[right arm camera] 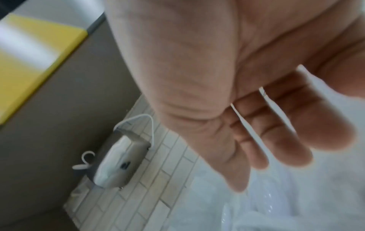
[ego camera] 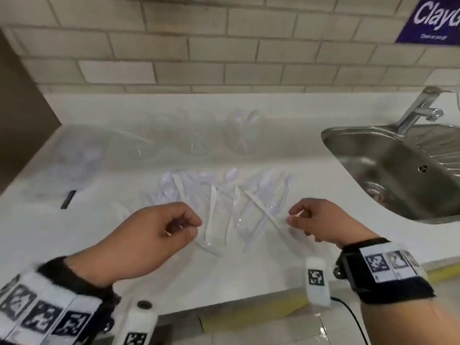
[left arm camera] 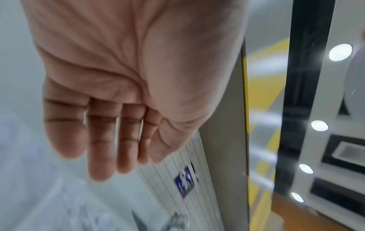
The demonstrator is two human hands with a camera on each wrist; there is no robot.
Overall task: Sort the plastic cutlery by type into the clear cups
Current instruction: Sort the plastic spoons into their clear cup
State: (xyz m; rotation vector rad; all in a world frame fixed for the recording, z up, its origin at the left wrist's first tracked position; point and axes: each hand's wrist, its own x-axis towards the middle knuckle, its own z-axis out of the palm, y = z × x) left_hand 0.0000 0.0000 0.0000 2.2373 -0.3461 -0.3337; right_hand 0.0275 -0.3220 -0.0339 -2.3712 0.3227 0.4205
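Note:
A loose pile of clear and white plastic cutlery lies mid-counter. Behind it stand three clear cups: the right cup holds spoons, while the contents of the middle cup and left cup are too blurred to tell. My right hand pinches the handle end of a white knife, whose blade points back into the pile; the knife crosses my fingers in the right wrist view. My left hand curls round a clear piece of cutlery of unclear type; its clear plastic glints between the fingers.
A steel sink with a tap is sunk into the counter at the right. A blurred clear bag and a dark strip lie at the left. A tiled wall backs the counter.

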